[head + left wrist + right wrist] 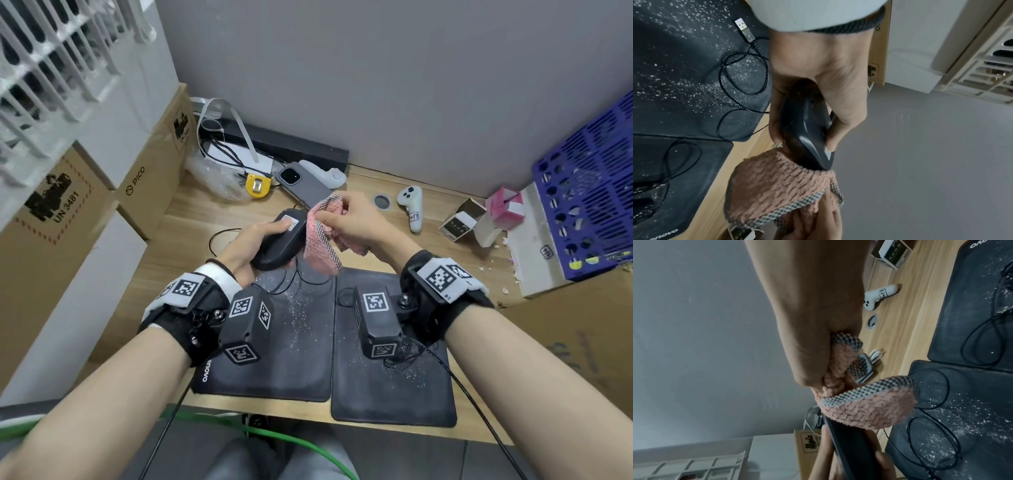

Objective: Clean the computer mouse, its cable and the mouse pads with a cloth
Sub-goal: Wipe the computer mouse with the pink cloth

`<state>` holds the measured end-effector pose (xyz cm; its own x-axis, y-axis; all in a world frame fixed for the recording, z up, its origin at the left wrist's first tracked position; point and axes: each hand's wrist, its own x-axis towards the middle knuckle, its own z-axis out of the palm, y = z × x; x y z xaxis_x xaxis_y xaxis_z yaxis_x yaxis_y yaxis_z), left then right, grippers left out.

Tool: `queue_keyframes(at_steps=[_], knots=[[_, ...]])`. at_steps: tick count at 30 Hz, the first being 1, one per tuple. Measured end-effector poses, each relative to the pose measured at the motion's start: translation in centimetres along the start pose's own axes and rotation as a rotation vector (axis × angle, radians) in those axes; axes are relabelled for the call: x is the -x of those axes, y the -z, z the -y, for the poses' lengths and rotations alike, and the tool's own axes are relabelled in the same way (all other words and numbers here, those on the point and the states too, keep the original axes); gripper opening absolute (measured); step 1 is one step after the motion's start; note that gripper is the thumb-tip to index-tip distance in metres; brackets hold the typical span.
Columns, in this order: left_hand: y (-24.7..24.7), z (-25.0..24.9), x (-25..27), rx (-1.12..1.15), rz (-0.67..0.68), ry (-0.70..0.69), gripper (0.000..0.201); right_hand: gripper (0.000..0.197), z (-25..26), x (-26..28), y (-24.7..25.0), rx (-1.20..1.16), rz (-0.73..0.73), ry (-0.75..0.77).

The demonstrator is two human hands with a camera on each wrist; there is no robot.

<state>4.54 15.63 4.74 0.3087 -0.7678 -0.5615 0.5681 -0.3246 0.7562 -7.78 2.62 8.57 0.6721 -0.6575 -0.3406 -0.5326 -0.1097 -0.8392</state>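
I see the bench (191,219) carrying two black mouse pads (308,342), side by side at the near edge, both speckled with white dust. The cable (301,281) lies looped across them. Above the pads, my left grip (246,246) grasps the black mouse (279,243), underside up. My right grip (352,222) grasps the pink cloth (322,246), touching the mouse's far end.
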Motion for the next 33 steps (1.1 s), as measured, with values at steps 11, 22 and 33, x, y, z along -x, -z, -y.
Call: queue_keyframes(at_steps=[11, 22, 33], knots=[[0.8, -0.2, -0.4, -0.132, 0.029, -0.031, 0.015, 0.021, 0.9, -0.6, -0.1, 0.139, 0.056, 0.048], [2.0, -1.0, -0.9, -0.026, -0.009, -0.05, 0.025, 0.014, -0.8, 0.5, 0.0, 0.049, 0.02, -0.02], [2.1, 0.5, -1.3, -0.16, -0.07, -0.119, 0.018, 0.008, -0.3, 0.0, -1.4, 0.211, 0.12, 0.106]])
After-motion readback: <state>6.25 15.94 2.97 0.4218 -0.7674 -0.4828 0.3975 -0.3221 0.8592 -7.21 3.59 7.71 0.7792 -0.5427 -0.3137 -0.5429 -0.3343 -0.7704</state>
